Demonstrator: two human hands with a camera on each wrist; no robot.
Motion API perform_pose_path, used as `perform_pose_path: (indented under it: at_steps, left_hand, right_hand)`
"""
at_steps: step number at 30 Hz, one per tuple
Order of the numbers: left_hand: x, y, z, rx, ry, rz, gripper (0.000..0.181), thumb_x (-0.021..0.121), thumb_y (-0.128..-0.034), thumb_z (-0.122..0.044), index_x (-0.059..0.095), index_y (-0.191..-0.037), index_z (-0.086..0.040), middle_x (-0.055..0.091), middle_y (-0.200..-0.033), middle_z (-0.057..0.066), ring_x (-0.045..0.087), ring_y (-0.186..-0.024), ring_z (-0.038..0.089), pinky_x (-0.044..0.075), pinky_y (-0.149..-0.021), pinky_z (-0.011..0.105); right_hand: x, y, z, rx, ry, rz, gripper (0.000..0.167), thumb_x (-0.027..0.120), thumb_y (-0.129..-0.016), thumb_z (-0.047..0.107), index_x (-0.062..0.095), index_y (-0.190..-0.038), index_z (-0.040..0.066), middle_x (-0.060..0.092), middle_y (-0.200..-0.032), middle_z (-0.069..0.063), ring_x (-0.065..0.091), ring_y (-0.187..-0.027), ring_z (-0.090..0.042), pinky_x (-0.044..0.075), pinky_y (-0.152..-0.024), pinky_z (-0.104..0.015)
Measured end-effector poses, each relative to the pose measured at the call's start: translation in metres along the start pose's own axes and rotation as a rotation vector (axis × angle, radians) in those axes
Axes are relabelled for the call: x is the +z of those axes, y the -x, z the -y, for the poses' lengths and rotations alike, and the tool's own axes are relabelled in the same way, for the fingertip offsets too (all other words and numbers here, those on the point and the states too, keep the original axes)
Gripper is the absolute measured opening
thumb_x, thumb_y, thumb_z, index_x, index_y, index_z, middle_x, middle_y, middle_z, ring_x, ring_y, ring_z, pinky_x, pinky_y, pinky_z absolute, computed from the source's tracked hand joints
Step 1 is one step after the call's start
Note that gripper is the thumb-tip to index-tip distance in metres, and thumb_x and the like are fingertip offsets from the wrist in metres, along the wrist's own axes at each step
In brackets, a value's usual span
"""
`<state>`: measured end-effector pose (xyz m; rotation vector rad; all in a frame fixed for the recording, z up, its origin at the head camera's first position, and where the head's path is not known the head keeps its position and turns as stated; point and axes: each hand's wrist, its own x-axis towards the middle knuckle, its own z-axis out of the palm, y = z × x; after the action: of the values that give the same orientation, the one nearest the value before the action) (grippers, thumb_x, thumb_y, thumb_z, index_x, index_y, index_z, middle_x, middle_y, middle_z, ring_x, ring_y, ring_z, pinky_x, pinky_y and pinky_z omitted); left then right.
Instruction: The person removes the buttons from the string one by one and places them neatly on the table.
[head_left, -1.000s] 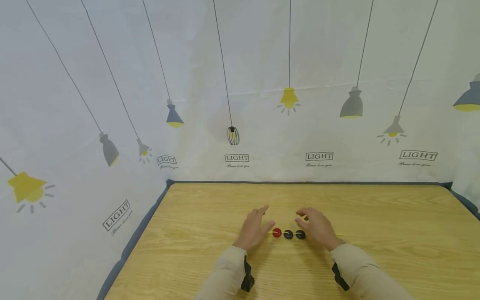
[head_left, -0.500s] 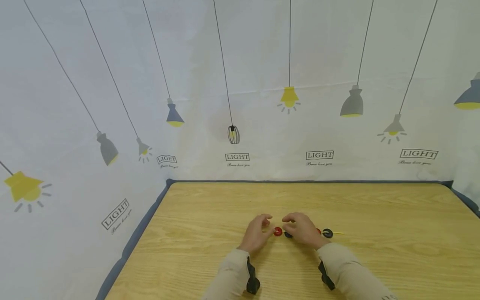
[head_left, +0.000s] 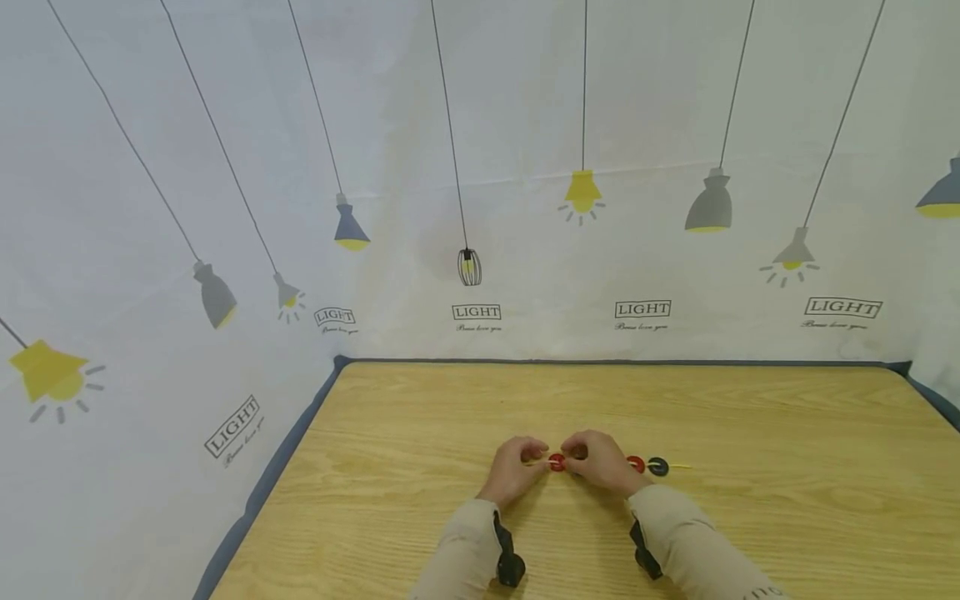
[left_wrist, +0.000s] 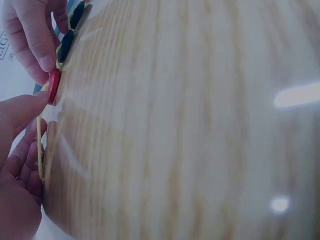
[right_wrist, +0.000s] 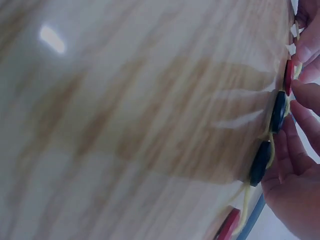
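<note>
Button point(head_left: 557, 462), red, pinched by left hand point(head_left: 512, 471) at left, right hand point(head_left: 602, 461) at right, prob to steady yellow cord point(left_wrist: 39, 145).

Face to face across a red disc point(head_left: 557, 464)

My left hand point(head_left: 512, 472) lies just left of that disc, my right hand point(head_left: 602, 463) just right, fingers bent, thumb tips at it. Whether either pinches, I cannot tell. My sleeved forearms point(head_left: 459, 546) spread apart on the disc's near side.

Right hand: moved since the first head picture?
Yes, leftward: the right hand now sits closer to directly below the yellow lamp on the back wall.
</note>
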<state>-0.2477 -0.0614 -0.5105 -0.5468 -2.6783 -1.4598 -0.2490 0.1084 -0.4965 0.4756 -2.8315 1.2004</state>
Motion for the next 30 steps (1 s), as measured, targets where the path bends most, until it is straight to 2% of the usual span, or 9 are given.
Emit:
perform_pose_path:
  at_steps: [4, 13, 20, 30]
  left_hand:
    - [0.0007, 0.0003, 0.0022, -0.032, 0.029, 0.013, 0.013, 0.069, -0.0736, -0.002, 0.066, -0.086, -0.001, 0.06, -0.082, 0.005, 0.054, -0.076, 0.015, 0.042, -0.067, 0.023]
    - [0.0018, 0.0, 0.0066, -0.022, 0.029, -0.019, 0.006, 0.07, -0.0738, -0.004, 0.068, -0.079, -0.003, 0.059, -0.075, 0.003, 0.052, -0.072, 0.013, 0.04, -0.064, 0.021]
    - [-0.0002, 0.0013, 0.0046, -0.04, 0.045, -0.031, 0.004, 0.068, -0.0758, -0.007, 0.07, -0.079, -0.005, 0.062, -0.076, 0.002, 0.052, -0.071, 0.009, 0.041, -0.063, 0.02]
    - [0.0013, 0.002, 0.0082, -0.005, 0.037, -0.067, 0.005, 0.068, -0.0767, -0.008, 0.069, -0.077, -0.004, 0.063, -0.075, 0.002, 0.053, -0.069, 0.009, 0.041, -0.061, 0.019]
  right_hand:
    - [0.0005, -0.0001, -0.001, 0.032, -0.039, 0.014, 0.011, 0.07, -0.071, 0.002, 0.066, -0.082, 0.001, 0.062, -0.081, -0.004, 0.056, -0.078, -0.019, 0.045, -0.072, -0.034]
    - [-0.0024, -0.0017, -0.0067, -0.07, -0.05, 0.041, 0.011, 0.072, -0.071, 0.007, 0.065, -0.077, 0.001, 0.061, -0.075, -0.004, 0.054, -0.073, -0.018, 0.043, -0.067, -0.031]
    - [-0.003, -0.0011, -0.0084, -0.078, -0.037, 0.047, 0.012, 0.073, -0.071, 0.01, 0.064, -0.076, 0.003, 0.06, -0.074, -0.001, 0.052, -0.073, -0.016, 0.041, -0.067, -0.03]
    - [-0.0036, -0.0003, -0.0065, -0.063, -0.037, 0.07, 0.011, 0.074, -0.07, 0.009, 0.064, -0.073, 0.005, 0.055, -0.073, 0.0, 0.046, -0.071, -0.013, 0.038, -0.065, -0.028]
